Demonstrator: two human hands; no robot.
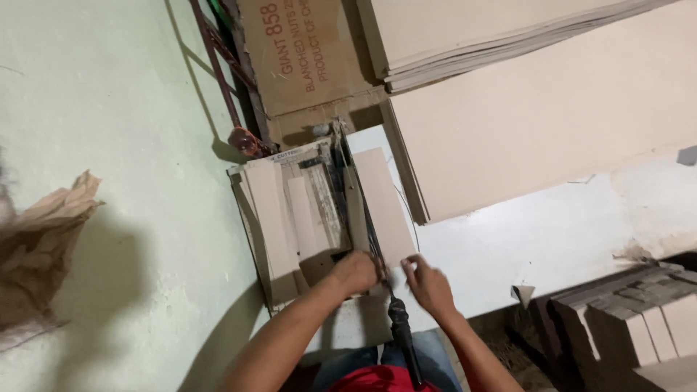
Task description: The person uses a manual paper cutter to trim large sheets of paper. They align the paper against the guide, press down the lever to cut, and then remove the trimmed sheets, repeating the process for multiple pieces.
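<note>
The left hand lies closed, like a loose fist, on the near end of the paper cutter, pressing down on the card there. The right hand has its fingers half spread and pinches the near edge of the card strip, which lies on the right side of the cutter, just beside the blade arm. The black handle of the arm points toward the person, between both wrists.

I think the strip could slide and be cut crooked if the right hand loosens, and the fingers are close to the blade line.

No real container is seen; cut pieces stand in stacks at near right, and big sheets lie far right on the surface
</note>
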